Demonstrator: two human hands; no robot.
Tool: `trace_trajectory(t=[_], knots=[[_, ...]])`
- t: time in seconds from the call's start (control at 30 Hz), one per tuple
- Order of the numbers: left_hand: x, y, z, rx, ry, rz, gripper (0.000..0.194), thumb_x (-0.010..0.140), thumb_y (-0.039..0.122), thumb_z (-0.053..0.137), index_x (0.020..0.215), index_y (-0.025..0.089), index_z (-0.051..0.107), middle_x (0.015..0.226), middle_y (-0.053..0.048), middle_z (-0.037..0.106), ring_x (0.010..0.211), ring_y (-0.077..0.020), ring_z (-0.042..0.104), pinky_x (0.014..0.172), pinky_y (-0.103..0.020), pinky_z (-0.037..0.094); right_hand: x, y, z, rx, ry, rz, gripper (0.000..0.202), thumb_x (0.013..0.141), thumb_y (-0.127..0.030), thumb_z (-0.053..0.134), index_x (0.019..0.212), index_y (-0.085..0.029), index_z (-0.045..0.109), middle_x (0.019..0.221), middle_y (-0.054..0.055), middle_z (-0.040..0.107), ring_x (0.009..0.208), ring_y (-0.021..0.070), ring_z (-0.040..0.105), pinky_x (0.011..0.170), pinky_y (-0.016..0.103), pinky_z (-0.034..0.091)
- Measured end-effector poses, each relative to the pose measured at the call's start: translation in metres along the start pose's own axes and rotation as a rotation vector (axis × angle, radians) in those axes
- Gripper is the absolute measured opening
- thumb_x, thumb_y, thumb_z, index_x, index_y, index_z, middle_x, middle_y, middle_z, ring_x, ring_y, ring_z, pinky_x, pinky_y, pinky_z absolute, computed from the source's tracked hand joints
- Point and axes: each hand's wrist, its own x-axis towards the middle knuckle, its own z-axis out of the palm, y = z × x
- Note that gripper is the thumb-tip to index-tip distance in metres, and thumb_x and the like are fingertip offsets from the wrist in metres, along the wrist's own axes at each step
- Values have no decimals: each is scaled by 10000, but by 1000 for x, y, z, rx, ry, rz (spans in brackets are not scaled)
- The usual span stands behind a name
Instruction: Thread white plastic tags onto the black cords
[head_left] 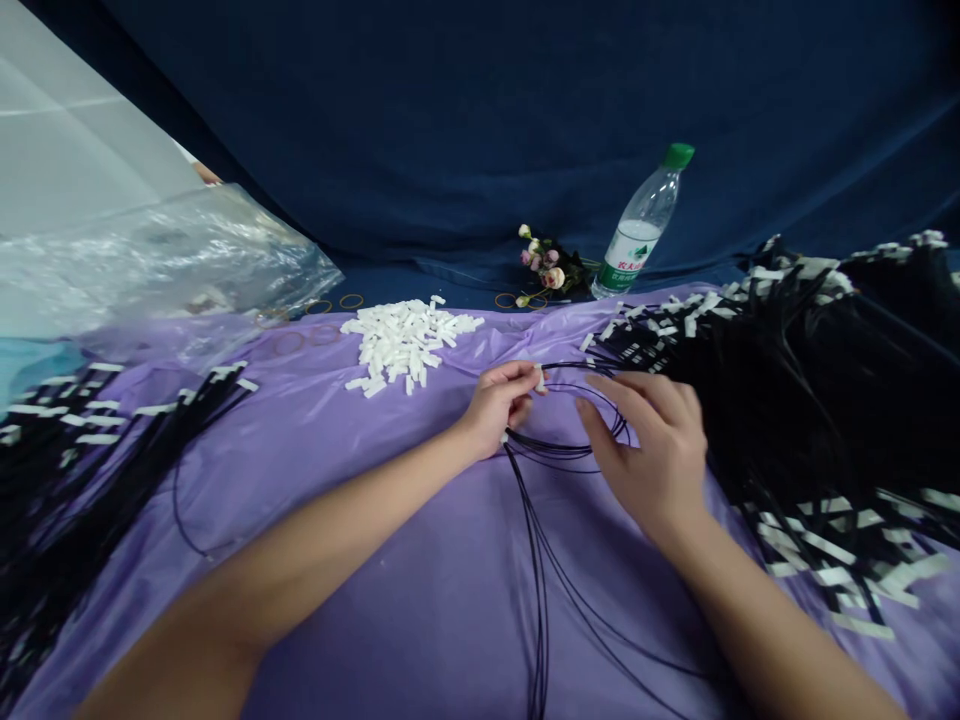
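Observation:
Near the middle of the purple sheet, my left hand (504, 402) pinches a small white connector (539, 378) where thin black wires (559, 449) end. These wires bend in a loop to the right, pass back under the left hand, and trail down toward the front edge of the view. Another white piece (505, 437) shows on them just below the left palm. My right hand (656, 455) hovers at the right side of the loop, thumb and fingers apart. Whether its fingertips touch any wire is unclear. Behind the left hand lies a loose pile of white connectors (405, 340).
Black wire bundles with white ends lie at the left (150, 450) and in a large heap at the right (780, 400). At the back stand a water bottle (634, 245) and artificial flowers (551, 270). Clear plastic (172, 260) and rubber bands (351, 300) are back left.

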Motion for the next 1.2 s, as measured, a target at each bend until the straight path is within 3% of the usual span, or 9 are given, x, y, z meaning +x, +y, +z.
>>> trace_trajectory(t=[0.07,0.1,0.2,0.27,0.37,0.53,1.2], knots=[[2,0,-2,-46,23,-12,174,752,292,665,732,149,566,686,37,561,325,8,311,340,-190,169,0,-2,-10,22,115,-164,251,781,-194,690,1024,-255,689,906,73,662,818,214,585,759,372,469],[2,0,-3,-63,30,-17,172,751,287,664,737,149,562,688,38,558,323,10,304,342,-189,167,0,-3,-14,86,96,-246,263,773,-164,694,1017,-263,682,875,58,658,785,196,588,737,354,479],[3,1,-4,-71,35,-39,155,763,271,649,748,150,553,704,34,561,324,9,305,341,-188,168,-2,-6,-18,250,-205,-477,207,823,-131,637,1002,-228,667,849,33,670,695,142,608,617,277,493],[3,1,-4,-62,30,-48,142,779,265,631,756,151,549,715,34,562,323,9,302,340,-187,172,-4,-7,-14,218,-408,-574,176,871,-124,571,1003,-193,665,914,40,690,695,136,633,578,262,492],[4,2,-4,-59,23,-53,136,782,254,622,749,150,540,721,34,560,322,15,297,342,-181,172,-8,-9,-3,142,-511,-619,198,904,-119,515,1021,-182,661,974,41,703,729,145,656,583,258,495],[5,1,-5,-54,13,-49,144,774,254,628,743,143,542,723,32,553,322,17,304,342,-178,171,-9,-9,7,141,-484,-617,212,912,-116,489,988,-181,675,934,35,712,690,128,650,557,243,473],[4,1,-4,-84,24,-41,132,764,227,632,718,137,547,691,28,549,321,17,296,351,-177,172,-11,-2,17,167,-383,-618,233,910,-101,475,971,-173,689,918,50,701,658,113,643,525,222,467]])
